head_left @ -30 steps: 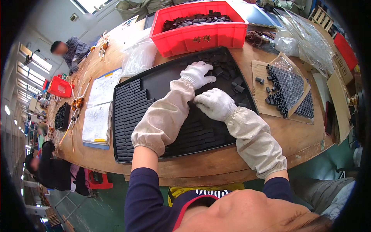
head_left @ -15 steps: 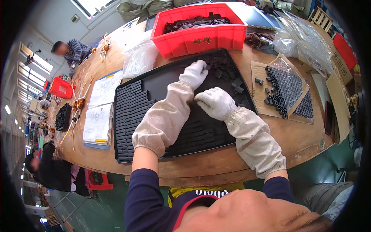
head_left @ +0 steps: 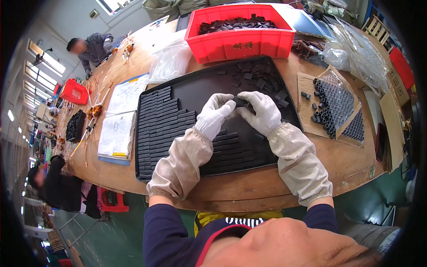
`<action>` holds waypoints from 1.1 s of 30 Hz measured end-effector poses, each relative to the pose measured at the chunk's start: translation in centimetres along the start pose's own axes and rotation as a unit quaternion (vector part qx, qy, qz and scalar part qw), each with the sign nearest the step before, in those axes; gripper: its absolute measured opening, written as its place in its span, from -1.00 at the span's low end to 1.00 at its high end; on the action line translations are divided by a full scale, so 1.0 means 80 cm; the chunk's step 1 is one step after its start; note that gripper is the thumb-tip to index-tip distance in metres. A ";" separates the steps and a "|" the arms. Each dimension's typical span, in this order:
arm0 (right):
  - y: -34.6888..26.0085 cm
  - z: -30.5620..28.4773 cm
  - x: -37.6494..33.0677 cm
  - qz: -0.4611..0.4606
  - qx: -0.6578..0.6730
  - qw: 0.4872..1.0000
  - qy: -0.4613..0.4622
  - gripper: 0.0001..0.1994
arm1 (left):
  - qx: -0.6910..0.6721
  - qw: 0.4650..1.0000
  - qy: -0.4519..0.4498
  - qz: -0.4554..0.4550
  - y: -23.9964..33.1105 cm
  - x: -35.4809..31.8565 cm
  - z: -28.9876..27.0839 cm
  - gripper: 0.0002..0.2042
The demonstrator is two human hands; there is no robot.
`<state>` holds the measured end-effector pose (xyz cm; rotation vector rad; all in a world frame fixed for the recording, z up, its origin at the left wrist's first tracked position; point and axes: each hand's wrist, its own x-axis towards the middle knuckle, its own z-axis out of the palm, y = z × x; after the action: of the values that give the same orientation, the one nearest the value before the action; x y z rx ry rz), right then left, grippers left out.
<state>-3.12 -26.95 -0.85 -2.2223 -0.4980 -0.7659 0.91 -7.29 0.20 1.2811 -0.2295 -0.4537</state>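
A large black tray (head_left: 200, 86) lies on the wooden bench, with neat rows of small black blocks (head_left: 162, 120) along its left and front and loose black blocks (head_left: 255, 75) heaped at its far right. Both my hands wear white gloves and beige sleeve covers. My left hand (head_left: 215, 111) and my right hand (head_left: 262, 111) meet over the tray's middle, fingertips together on a small black block (head_left: 240, 101) pinched between them.
A red bin (head_left: 240, 42) of black pieces stands behind the tray. Cardboard with black cylinders (head_left: 333, 107) lies to the right, paper sheets (head_left: 118, 120) and a clear bag (head_left: 171, 60) to the left. Another person (head_left: 91, 46) works at the far left end.
My left hand has drawn back from the loose pile at the tray's far right to the middle, meeting my right hand, which has shifted slightly toward it.
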 end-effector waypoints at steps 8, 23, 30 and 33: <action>-0.006 -0.001 0.002 0.070 0.096 0.993 -0.013 -0.61 | 0.012 1.000 0.002 0.018 -0.002 -0.016 -0.001 -0.70; 0.004 0.002 0.004 0.001 0.078 0.997 -0.020 -0.72 | 0.070 0.996 -0.045 0.014 0.001 -0.017 -0.016 -0.65; -0.004 -0.003 0.003 0.027 0.164 0.984 -0.055 -0.68 | -0.008 0.997 -0.055 -0.058 0.008 -0.023 -0.015 -0.62; -0.013 -0.005 0.003 0.032 0.215 0.974 -0.067 -0.66 | -0.061 0.989 -0.102 -0.085 0.000 -0.019 -0.020 -0.59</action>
<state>-3.65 -26.52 0.10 -1.8789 -0.5924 -0.4248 0.18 -5.20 -0.08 1.1386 -0.2603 -0.7362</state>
